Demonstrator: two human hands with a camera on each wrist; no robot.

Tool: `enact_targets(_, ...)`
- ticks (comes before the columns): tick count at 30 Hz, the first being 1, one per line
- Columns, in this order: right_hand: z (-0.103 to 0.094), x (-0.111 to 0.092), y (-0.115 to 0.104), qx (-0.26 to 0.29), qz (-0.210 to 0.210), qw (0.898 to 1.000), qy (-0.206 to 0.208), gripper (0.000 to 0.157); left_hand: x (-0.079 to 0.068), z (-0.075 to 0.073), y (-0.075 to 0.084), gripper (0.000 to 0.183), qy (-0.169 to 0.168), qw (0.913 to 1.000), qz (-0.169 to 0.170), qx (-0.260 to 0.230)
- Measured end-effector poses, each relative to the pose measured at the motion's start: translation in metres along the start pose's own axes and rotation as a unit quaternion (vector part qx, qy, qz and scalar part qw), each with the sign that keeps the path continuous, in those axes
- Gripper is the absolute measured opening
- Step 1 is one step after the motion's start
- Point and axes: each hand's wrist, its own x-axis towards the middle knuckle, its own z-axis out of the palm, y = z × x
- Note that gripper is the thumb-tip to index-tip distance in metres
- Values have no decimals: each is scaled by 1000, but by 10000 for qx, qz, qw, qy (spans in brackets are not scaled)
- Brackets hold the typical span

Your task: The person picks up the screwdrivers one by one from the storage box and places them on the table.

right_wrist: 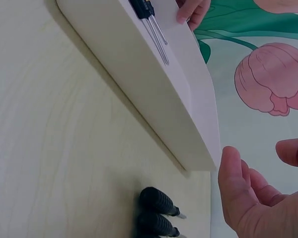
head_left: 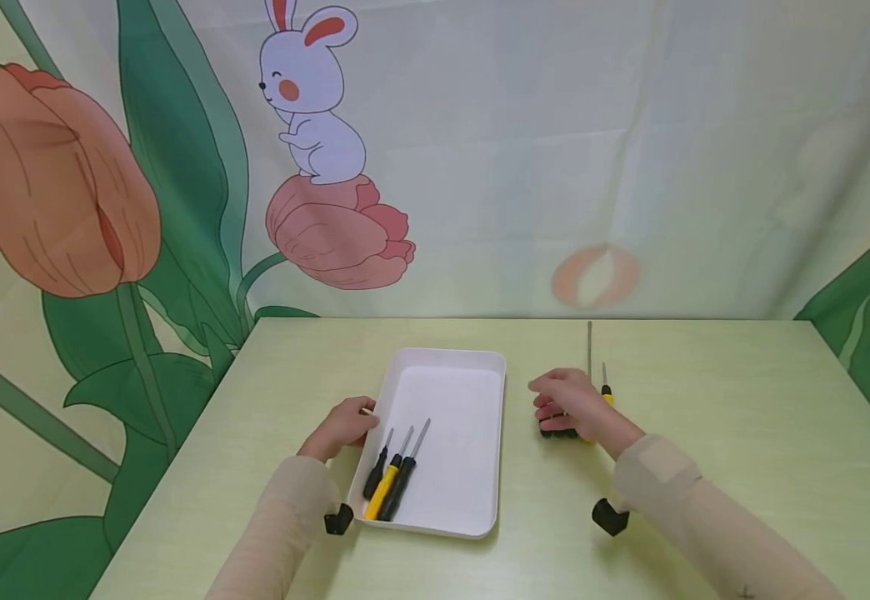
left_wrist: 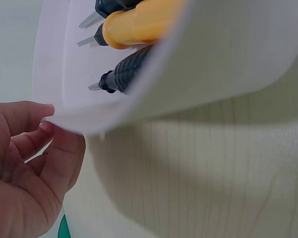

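Note:
My left hand (head_left: 345,427) pinches the left rim of a white tray (head_left: 453,450) between thumb and fingers; the left wrist view shows this grip closely. In the tray's near left corner lie a small black screwdriver (head_left: 375,478), a yellow screwdriver (head_left: 382,493) and a larger black screwdriver (head_left: 403,483), tips pointing away. To the right of the tray, my right hand (head_left: 572,402) hovers over more screwdrivers with fingers loosely bent, nothing between them. Beneath it show black-handled screwdrivers (right_wrist: 156,201) and a yellow-and-black screwdriver (head_left: 607,397), partly hidden by the hand.
A long thin metal shaft (head_left: 589,346) points toward the table's back edge. The pale wooden table (head_left: 735,433) ends at a hanging cloth (head_left: 480,167) printed with tulips and a rabbit. Black wrist pieces (head_left: 611,517) hang under both sleeves.

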Motion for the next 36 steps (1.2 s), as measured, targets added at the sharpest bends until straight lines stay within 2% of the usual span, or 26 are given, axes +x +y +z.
enact_targets(15,31,-4,3,-63,-2,9996,-272,33,0,0,-1,30,1,10000,2,-30)
enact_targets(28,60,3,12,60,190,9992,-350,30,-1,-1,0,29,-1,10000,-51,-50)
enact_targets(36,77,0,11,-91,276,9988,-388,33,-2,0,1,30,15,10000,-77,9)
